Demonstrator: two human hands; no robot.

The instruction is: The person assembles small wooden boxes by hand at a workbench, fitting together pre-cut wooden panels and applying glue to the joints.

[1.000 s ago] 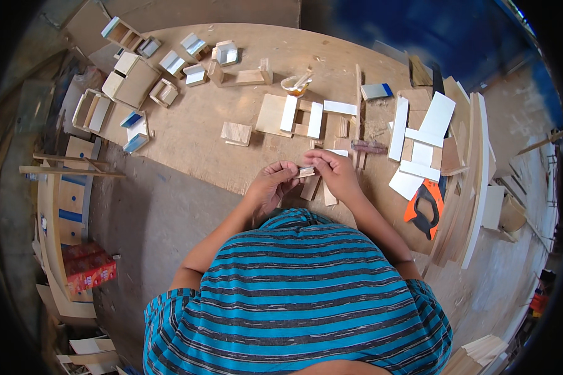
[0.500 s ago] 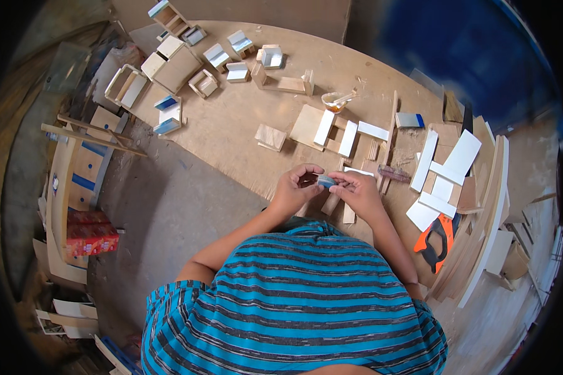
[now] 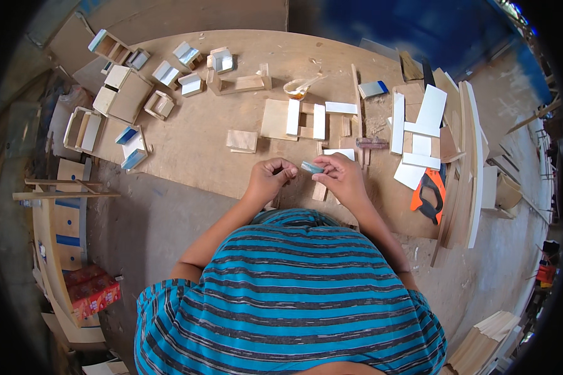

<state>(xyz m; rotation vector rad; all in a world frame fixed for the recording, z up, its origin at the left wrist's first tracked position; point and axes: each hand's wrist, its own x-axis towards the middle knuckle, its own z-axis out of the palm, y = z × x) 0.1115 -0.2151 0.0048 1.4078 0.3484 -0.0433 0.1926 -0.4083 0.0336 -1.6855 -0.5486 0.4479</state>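
Soft light covers the tabletop (image 3: 194, 134), while fisheye edges curve into black.

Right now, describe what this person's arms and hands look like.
The left hand and right hand wear no gloves, and no watch shows. The forearms are bare below short sleeves, bright blue with dark grey stripes and thin pale lines.

A head-worn fisheye looks down over striped shirt (image 3: 294, 287) and worktable (image 3: 194, 131).

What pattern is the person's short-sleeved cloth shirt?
The shirt has bright blue and dark grey stripes, clearest in the head view.
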